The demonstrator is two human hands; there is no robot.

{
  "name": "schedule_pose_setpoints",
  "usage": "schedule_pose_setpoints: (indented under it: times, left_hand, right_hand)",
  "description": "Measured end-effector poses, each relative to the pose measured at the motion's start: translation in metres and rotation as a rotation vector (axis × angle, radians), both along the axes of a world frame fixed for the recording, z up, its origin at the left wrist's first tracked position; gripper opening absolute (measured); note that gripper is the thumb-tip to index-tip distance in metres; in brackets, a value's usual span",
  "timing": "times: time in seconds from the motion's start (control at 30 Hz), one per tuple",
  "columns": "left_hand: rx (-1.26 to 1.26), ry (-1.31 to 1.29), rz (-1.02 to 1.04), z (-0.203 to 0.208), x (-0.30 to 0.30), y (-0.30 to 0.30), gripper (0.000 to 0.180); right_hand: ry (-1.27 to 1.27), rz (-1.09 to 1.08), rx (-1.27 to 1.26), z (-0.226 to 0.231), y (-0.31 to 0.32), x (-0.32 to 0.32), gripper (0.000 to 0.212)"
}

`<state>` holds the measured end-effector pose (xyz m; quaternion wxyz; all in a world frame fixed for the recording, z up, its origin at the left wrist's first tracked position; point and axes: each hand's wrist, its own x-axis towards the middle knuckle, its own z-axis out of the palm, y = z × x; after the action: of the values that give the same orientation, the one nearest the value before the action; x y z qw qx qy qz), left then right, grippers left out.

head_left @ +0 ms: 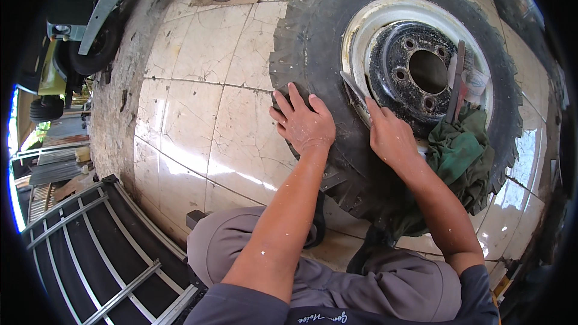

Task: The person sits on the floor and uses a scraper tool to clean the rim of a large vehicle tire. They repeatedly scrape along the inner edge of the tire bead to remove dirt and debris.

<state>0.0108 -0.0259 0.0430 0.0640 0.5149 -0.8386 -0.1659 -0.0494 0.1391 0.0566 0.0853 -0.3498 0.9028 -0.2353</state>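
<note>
A large knobby tyre lies flat on the floor, mounted on a worn whitish wheel rim with a black bolt-holed centre. My left hand rests on the tyre's left sidewall with its fingers spread. In my right hand is a knife with a pointed grey blade, its index finger stretched along it. The blade lies at the seam between rim and tyre; whether it cuts or scrapes cannot be told. My right palm hides the handle.
A crumpled green cloth lies across the wheel's near right side. Beside it, a long flat metal bar and a clear plastic cup sit on the wheel. A slatted metal frame stands at lower left. A vehicle is at upper left.
</note>
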Motion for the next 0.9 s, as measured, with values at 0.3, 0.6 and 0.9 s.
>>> schedule_pose_setpoints:
  times: [0.3, 0.6, 0.9]
  left_hand:
    - [0.024, 0.006, -0.004, 0.005, -0.001, 0.000, 0.063]
    - [0.024, 0.003, -0.004, 0.003, 0.000, 0.000, 0.063]
    - [0.011, 0.009, -0.002, 0.001, -0.001, 0.000, 0.063]
  right_hand:
    - [0.000, -0.014, 0.017, -0.002, 0.002, 0.003, 0.055]
    - [0.010, -0.015, 0.035, 0.005, 0.002, 0.004, 0.054]
    - [0.000, 0.011, 0.091, 0.004, 0.014, 0.004, 0.056]
